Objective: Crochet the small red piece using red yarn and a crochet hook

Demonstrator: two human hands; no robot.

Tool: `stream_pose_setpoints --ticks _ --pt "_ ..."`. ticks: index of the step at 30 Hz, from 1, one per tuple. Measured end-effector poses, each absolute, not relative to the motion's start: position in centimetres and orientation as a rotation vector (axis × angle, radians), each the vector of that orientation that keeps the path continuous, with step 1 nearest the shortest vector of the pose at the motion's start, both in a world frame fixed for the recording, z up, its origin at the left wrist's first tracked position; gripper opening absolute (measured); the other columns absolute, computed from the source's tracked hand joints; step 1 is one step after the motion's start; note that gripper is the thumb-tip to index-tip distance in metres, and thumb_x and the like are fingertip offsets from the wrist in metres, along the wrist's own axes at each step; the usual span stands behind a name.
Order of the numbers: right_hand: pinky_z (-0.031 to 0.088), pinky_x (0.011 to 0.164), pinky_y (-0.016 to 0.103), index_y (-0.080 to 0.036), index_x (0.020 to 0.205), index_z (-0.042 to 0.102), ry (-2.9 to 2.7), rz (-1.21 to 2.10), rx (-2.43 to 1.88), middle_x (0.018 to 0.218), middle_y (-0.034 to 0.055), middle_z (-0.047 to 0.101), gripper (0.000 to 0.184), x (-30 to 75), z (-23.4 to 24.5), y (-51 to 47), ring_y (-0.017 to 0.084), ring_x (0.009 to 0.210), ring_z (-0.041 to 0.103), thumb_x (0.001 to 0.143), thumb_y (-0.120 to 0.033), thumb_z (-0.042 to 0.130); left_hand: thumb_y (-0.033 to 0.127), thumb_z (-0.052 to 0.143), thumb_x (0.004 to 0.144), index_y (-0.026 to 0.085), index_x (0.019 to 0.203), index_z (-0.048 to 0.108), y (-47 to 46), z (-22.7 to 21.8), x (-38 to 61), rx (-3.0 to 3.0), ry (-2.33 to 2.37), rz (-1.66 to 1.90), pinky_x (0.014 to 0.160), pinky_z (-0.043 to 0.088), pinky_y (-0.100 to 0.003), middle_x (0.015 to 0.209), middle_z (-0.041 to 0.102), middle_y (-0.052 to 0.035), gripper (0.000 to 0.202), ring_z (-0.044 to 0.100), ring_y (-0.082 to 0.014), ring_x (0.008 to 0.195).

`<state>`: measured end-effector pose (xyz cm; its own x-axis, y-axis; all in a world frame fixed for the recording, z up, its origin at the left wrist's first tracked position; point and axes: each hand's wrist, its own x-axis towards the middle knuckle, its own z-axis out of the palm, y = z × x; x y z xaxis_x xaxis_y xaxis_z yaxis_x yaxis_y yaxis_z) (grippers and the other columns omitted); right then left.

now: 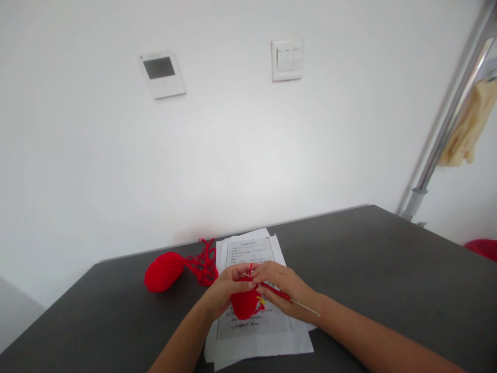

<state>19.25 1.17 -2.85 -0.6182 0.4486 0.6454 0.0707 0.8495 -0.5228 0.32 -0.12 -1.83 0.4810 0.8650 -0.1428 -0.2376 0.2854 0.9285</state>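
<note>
My left hand (229, 286) pinches the upper edge of a red crocheted piece (244, 304), which hangs below the fingers. Closed around a crochet hook (277, 291) with a red grip and metal shaft, my right hand (287, 287) is close beside the left. The hook's thin tip meets the top of the piece between both hands. A strand of red yarn rises near the fingertips. On the piece's right side sits a small yellow marker (261, 300). Printed paper sheets (267, 342) lie beneath the hands.
At the left on the dark table (373, 269) rests a ball of red yarn (164, 272), with loose tangled yarn (204, 263) running toward the papers. A white wall with a panel (163, 75) and a light switch (287, 60) stands behind. A metal pole (446, 124) rises at the right.
</note>
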Motion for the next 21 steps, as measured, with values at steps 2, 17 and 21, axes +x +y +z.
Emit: stream_pose_setpoints --ticks 2,17,21 --pt "0.047 0.087 0.032 -0.021 0.104 0.054 -2.197 0.514 -0.384 0.101 0.0060 0.063 0.018 19.3 -2.8 1.2 0.016 0.098 0.056 0.088 -0.017 0.048 0.015 0.072 0.063 0.015 0.110 0.062 -0.1 -1.7 0.3 1.003 0.764 0.859 0.072 0.043 -0.026 0.087 0.069 -0.0081 0.048 0.063 -0.0168 0.075" --pt "0.050 0.082 0.029 -0.021 0.100 0.060 -1.995 0.646 -0.411 0.095 0.0061 0.066 0.015 19.1 -2.3 0.6 0.016 0.090 0.062 0.088 -0.021 0.051 0.012 0.072 0.058 0.014 0.097 0.068 0.5 -1.2 -1.8 0.947 0.911 0.933 0.053 0.037 -0.020 0.067 0.063 -0.0028 0.040 0.054 -0.0086 0.055" --pt "0.051 0.080 0.029 -0.020 0.098 0.062 -1.984 0.752 -0.465 0.092 0.0060 0.066 0.015 19.2 -2.3 0.6 0.015 0.087 0.062 0.088 -0.022 0.051 0.011 0.072 0.056 0.013 0.093 0.070 0.7 -1.4 -2.2 0.947 0.914 0.908 0.051 0.034 -0.020 0.062 0.062 -0.0017 0.037 0.051 -0.0081 0.051"
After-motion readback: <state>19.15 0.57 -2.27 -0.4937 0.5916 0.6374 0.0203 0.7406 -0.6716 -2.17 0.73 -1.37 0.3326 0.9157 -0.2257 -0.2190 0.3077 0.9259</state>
